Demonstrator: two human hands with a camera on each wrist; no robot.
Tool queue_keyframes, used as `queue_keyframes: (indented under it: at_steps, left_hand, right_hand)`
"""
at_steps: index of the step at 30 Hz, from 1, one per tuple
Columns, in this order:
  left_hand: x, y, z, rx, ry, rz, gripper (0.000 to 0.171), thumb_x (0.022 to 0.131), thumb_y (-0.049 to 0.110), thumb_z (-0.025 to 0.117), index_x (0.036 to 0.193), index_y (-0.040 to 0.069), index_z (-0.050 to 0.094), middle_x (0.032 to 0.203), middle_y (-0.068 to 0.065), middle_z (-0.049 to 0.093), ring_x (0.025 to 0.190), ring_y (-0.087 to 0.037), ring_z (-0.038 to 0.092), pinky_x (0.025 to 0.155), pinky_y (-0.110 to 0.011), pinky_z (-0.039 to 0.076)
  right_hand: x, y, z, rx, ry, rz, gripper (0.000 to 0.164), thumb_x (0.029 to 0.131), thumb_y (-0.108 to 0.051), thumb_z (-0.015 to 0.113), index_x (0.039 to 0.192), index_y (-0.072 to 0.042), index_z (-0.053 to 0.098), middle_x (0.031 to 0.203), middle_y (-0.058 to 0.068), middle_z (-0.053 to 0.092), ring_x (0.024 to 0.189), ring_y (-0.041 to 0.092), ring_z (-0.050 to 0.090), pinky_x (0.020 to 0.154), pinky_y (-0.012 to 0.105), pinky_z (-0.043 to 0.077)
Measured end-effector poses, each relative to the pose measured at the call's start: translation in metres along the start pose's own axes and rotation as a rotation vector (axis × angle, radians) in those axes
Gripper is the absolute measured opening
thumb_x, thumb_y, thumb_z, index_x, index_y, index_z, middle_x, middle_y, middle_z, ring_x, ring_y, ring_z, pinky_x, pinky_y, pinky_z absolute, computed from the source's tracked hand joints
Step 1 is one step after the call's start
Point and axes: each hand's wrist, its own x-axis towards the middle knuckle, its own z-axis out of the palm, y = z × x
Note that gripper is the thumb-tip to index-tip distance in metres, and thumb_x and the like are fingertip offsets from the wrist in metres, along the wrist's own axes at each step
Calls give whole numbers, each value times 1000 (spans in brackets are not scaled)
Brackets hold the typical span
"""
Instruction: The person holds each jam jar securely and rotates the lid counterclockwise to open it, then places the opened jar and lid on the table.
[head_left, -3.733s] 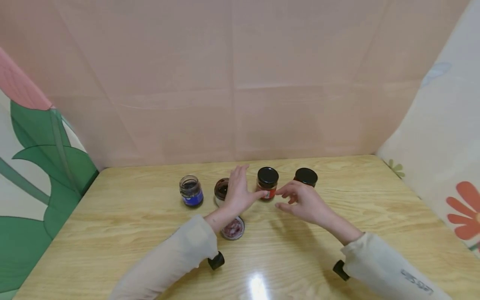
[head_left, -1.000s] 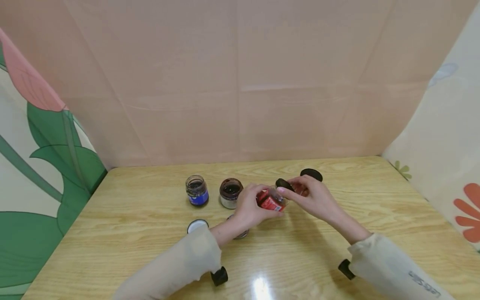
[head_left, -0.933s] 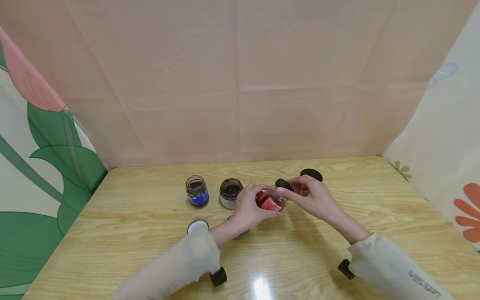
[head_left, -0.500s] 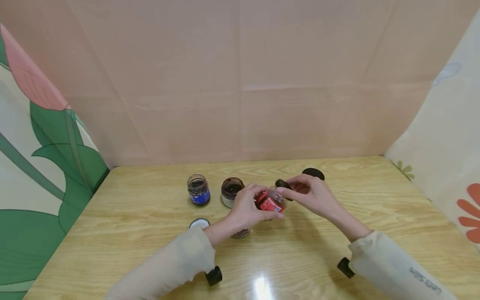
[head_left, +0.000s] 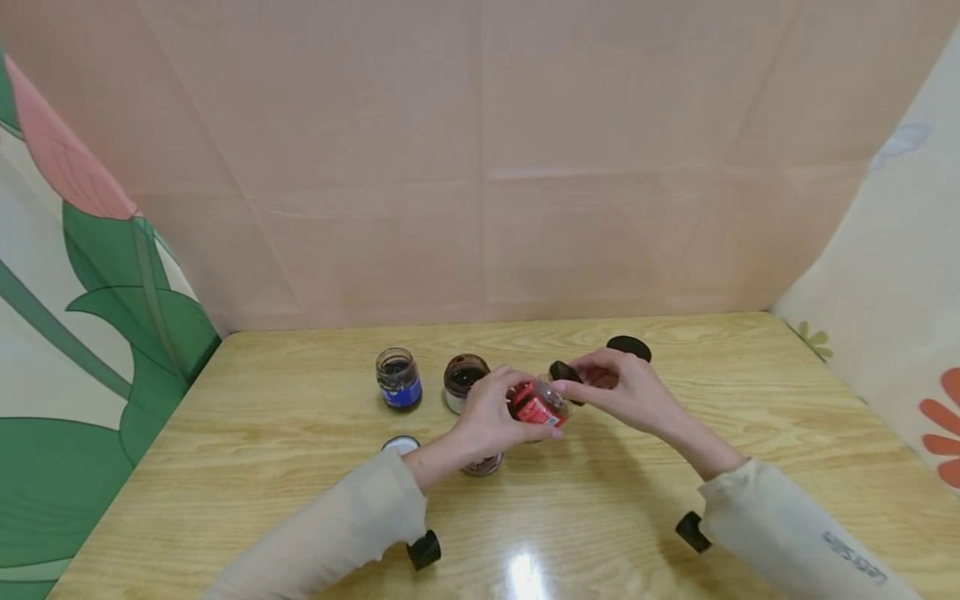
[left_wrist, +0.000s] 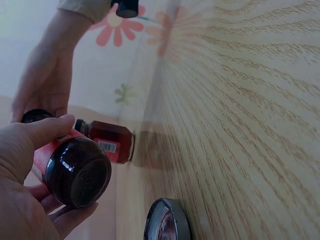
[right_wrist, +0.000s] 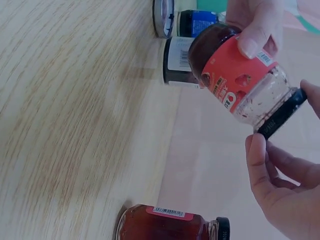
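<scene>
My left hand (head_left: 487,417) grips a glass jam jar (head_left: 542,406) with a red label around its body. The jar is held above the table, tilted with its top toward the right. In the right wrist view, strawberry pictures show on the label and dark jam lies toward the base. A black lid (right_wrist: 281,114) sits at the jar's mouth. My right hand (head_left: 626,392) pinches that lid between thumb and fingers at its edge. The jar's dark bottom faces the camera in the left wrist view.
An uncapped jar with a blue label (head_left: 399,392) and an uncapped pale-labelled jar (head_left: 456,402) stand at left. Two loose lids, one white inside (head_left: 401,444) and one smeared with jam (head_left: 483,465), lie nearer. Behind my right hand stands another black-lidded jar (head_left: 630,346).
The red-labelled jar stood upright on the table in the oldest frame; since then my left hand has lifted and tilted it, and my right hand has taken its lid. Over the last second little moves.
</scene>
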Motion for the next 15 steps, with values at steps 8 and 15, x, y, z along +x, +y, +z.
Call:
queue_keyframes:
  at_steps: [8,15]
  left_hand:
    - [0,-3,-4,-32,-54,16,61,66,40,87,118,17,64,104,6,58,91,-10,56,72,-22,50]
    - [-1,-2,-8,-81,-89,-7,62,69,40,85,122,17,63,108,5,60,94,-11,58,73,-23,50]
  right_hand:
    - [0,12,-5,97,-112,-186,41,85,-18,73,123,-7,61,108,7,60,87,11,59,65,23,48]
    - [3,17,-12,300,-278,-302,57,87,-2,67,140,-3,45,134,14,41,129,25,46,71,19,41]
